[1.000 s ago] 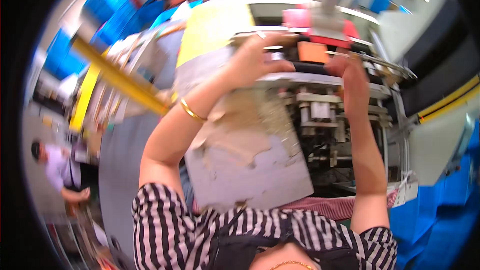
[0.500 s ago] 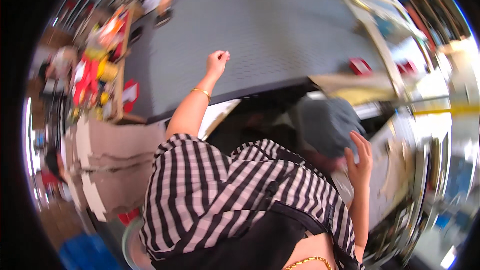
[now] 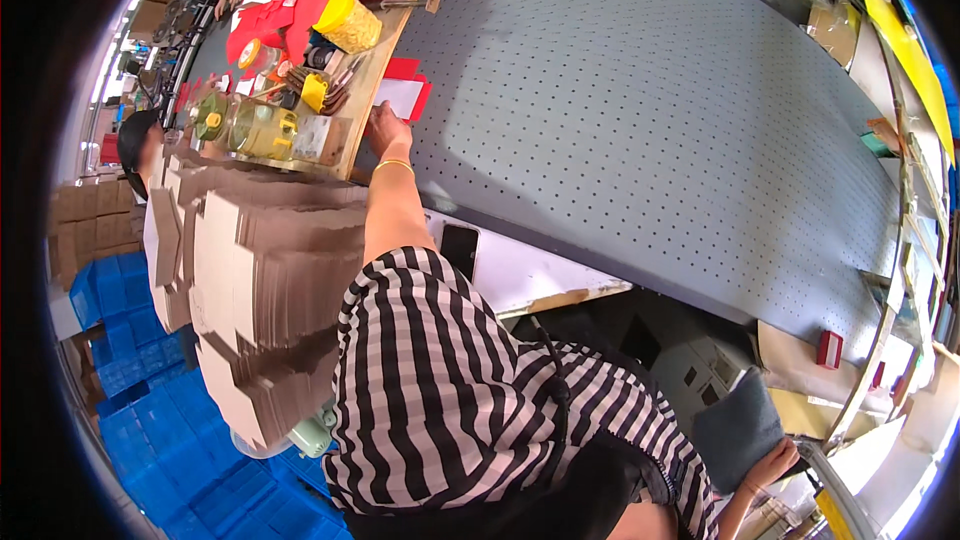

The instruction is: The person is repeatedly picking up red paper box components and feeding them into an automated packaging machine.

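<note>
My left hand (image 3: 388,126) reaches out over the corner of a large grey perforated table (image 3: 640,110). It touches the near edge of a white card (image 3: 401,97) that lies on a red sheet (image 3: 412,70); whether the fingers grip the card is hidden. A gold bangle sits on that wrist. My right hand (image 3: 775,460) is low at the right, holding the edge of a grey cushion (image 3: 738,428). My striped shirt fills the lower middle.
Tall stacks of brown cardboard blanks (image 3: 260,270) stand left of my arm, above blue crates (image 3: 140,420). Glass jars (image 3: 250,130), a yellow-lidded tub (image 3: 350,25) and red cutouts crowd a wooden bench. A black phone (image 3: 460,245) lies near. Another person (image 3: 135,140) works at left.
The view has swung. My left hand moved from the table's near edge out to the white card. My right hand stays on the grey cushion.
</note>
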`<state>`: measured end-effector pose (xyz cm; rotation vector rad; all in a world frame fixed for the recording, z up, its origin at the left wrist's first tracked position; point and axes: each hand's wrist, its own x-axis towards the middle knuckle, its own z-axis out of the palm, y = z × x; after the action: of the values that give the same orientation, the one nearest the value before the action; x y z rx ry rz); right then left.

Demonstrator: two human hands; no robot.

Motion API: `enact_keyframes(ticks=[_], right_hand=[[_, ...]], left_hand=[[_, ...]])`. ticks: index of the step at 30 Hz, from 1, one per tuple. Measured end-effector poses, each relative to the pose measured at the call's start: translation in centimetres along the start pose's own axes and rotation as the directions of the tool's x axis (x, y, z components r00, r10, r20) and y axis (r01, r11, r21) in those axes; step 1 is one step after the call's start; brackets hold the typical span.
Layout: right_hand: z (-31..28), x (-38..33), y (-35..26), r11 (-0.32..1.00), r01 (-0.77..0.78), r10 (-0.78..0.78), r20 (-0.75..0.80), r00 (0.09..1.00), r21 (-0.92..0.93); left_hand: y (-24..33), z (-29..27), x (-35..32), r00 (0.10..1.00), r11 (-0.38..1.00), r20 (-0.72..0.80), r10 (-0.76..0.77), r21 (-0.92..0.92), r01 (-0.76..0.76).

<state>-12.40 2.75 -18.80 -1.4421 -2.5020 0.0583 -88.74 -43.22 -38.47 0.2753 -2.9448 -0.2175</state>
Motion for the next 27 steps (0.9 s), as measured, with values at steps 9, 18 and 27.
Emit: enact_keyframes(ticks=[9, 18, 27], right_hand=[[0.7, -0.4, 5.9, 0.924, -0.358, 0.295, 0.343, 0.892, 0.136], [0.2, -3.2, -1.9, 0.972, -0.003, -0.012, 0.059, 0.998, 0.234], [-12.7, -12.9, 2.4, 0.701, 0.068, 0.117, -0.208, 0.971, 0.710]], left_hand=[[-0.4, 0.3, 3.8, 0.941, 0.943, 0.261, 0.215, 0.195, -0.270], [26.6, -11.0, -19.0, 0.433, 0.317, 0.152, 0.889, -0.885, -0.341], [35.8, -40.7, -54.6, -0.621, -0.708, -0.497, 0.606, -0.692, -0.137]])
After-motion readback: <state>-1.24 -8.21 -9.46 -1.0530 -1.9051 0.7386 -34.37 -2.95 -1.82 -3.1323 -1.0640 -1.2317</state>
